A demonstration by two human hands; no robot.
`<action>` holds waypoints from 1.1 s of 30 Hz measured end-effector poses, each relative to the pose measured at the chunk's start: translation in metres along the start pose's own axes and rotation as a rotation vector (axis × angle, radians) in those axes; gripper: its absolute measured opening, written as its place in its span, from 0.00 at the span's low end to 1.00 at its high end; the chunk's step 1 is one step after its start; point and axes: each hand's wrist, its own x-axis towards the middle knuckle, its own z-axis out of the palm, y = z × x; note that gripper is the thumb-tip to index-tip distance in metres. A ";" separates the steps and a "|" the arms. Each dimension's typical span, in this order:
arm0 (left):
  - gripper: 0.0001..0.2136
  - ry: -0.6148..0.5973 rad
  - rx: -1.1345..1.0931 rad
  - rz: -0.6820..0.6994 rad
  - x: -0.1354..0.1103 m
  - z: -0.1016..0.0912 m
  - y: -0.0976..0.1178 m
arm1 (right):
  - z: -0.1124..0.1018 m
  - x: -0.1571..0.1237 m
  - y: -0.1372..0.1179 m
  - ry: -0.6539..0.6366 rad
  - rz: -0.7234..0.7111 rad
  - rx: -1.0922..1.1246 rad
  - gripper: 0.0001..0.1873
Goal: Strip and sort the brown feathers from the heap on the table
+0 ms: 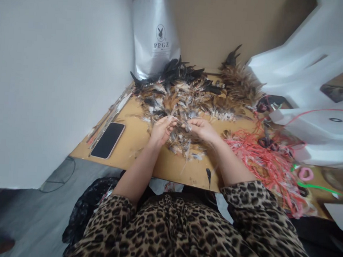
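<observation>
A spread-out heap of brown, black and white feathers (188, 92) covers the middle of the wooden table (129, 137). At its near side my left hand (162, 128) pinches a brown feather (171, 104) by its pale lower end, the tip pointing away from me. Close by on the right, my right hand (200, 128) has its fingers pressed together on a small greyish feather (187, 125). The two hands are a short gap apart, above more loose feathers (185, 145). Blur hides the exact finger contacts.
A phone (108, 139) lies at left. A silver bag (157, 37) stands behind the feathers, a brown feather bundle (242, 82) at back right. Tangled pink strips (263, 158), scissors (266, 141), a pink ring (305, 174) and white foam pieces (327, 127) crowd the right. A white wall (60, 77) borders the left.
</observation>
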 end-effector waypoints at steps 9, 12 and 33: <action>0.04 -0.081 -0.060 -0.089 -0.003 0.000 0.002 | 0.011 0.001 -0.001 -0.075 -0.119 -0.140 0.17; 0.08 -0.220 -0.021 -0.109 -0.008 0.002 0.001 | 0.002 0.010 0.002 0.127 -0.215 -0.195 0.15; 0.10 -0.143 0.016 0.002 -0.001 0.000 -0.006 | 0.012 -0.006 -0.018 0.290 -0.469 -0.479 0.13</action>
